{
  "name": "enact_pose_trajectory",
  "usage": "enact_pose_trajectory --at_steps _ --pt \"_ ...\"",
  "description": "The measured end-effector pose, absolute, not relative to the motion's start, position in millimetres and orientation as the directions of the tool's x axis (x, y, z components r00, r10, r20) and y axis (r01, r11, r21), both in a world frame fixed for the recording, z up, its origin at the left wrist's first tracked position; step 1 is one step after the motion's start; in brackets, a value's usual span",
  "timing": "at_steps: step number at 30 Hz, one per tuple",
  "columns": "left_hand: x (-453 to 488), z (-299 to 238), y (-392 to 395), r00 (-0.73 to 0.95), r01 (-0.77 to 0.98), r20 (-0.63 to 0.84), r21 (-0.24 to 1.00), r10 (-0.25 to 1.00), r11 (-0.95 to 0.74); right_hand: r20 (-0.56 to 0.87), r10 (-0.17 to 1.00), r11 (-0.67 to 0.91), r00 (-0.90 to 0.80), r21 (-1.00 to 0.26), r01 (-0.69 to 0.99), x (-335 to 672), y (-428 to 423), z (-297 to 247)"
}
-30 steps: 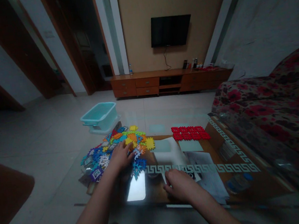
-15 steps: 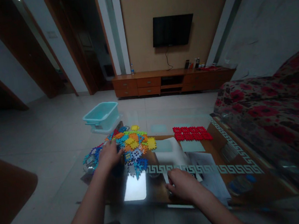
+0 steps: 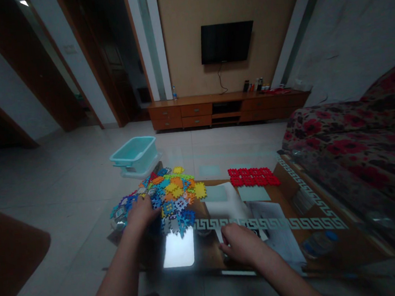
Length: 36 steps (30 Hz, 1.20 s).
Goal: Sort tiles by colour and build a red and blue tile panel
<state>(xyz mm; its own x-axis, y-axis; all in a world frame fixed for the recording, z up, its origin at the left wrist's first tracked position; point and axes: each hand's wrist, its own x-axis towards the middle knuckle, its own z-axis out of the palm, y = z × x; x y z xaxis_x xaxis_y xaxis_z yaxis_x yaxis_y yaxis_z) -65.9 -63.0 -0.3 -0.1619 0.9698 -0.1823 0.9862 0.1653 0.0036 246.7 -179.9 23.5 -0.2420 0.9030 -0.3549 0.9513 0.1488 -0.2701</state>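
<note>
The left hand [image 3: 141, 212] lay on the near left side of a pile of coloured tiles [image 3: 174, 195], which sat on the glass counter [image 3: 230, 257] near its left end. The fingers were bent down among the blue pieces, and it was not possible to tell whether they gripped one. The right hand [image 3: 239, 243] rested on the counter nearer to the person, touching the edge of a paper [image 3: 277, 236]; its fingers were curled under, so I could not tell whether it held anything. The tiles looked thin, light and rather stiff, with toothed edges that probably catch on each other. A single one is best pinched at its edge, because on smooth glass a flat piece may slide. Behind were a red mat [image 3: 252, 176] and a teal tub [image 3: 134, 153]
</note>
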Motion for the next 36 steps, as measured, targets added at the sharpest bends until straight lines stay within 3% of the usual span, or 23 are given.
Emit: enact_pose_trajectory --at_steps 5,10,14,19,29,36 --pt "-60 0 -60 -0.118 0.993 -0.091 0.002 0.989 0.119 -0.372 0.897 0.144 -0.239 -0.265 0.953 245 -179 21" --pt "-42 -9 -55 0.135 0.987 0.042 0.087 0.99 -0.138 -0.37 0.897 0.148 -0.243 -0.265 0.953 244 -179 23" --pt "-28 -22 -50 0.26 0.952 0.061 0.149 0.964 -0.267 -0.383 0.891 0.149 -0.243 -0.259 0.954 243 -179 27" --pt "-27 -30 -45 0.286 0.947 0.048 0.139 0.957 -0.29 -0.404 0.883 0.14 -0.24 -0.26 0.955 243 -178 28" --pt "-16 -25 -43 0.287 0.946 0.184 0.1 0.94 -0.308 -0.395 0.887 0.139 -0.238 -0.263 0.955 241 -178 28" --pt "5 -32 -36 0.255 0.959 0.143 0.086 0.956 -0.268 -0.376 0.895 0.142 -0.24 -0.271 0.952 240 -177 26"
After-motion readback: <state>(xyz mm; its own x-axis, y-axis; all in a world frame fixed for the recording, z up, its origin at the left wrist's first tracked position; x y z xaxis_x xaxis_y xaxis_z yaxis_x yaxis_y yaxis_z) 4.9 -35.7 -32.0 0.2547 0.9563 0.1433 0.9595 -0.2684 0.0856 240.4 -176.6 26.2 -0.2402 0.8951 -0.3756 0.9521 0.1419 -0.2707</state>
